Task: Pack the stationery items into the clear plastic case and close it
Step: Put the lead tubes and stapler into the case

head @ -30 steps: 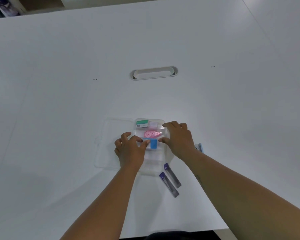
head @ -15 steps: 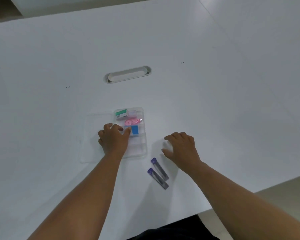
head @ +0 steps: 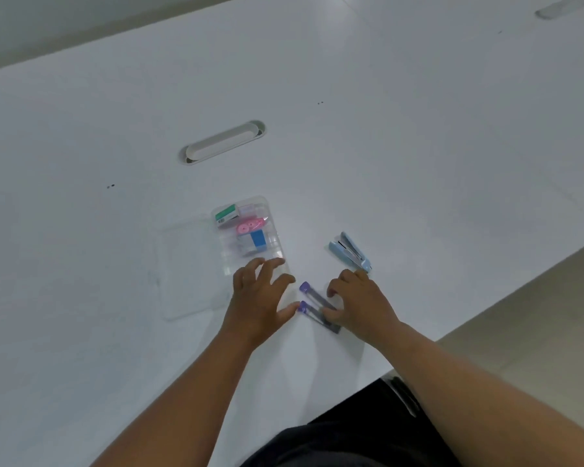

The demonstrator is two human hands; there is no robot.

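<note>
The clear plastic case [head: 273,221] lies open on the white table, its lid [head: 189,267] flat to the left. Inside sit a green-and-white box [head: 226,214], a pink correction tape [head: 249,225] and a blue eraser [head: 255,242]. My left hand [head: 262,303] rests at the case's near end, fingers spread, thumb by the purple cap of one lead tube. Two purple-capped lead tubes [head: 314,306] lie side by side on the table. My right hand [head: 359,303] is on their right ends, fingers curled over them. A light blue stapler [head: 350,251] lies beyond my right hand.
A white oval cable grommet [head: 224,142] is set in the table [head: 418,146] beyond the case. The table's edge runs diagonally at the right, close to the stapler and my right arm. My dark clothing shows at the bottom.
My left hand has slid from the case's middle to its near end. My right hand has moved left onto the two lead tubes, uncovering the stapler. The view has tilted.
</note>
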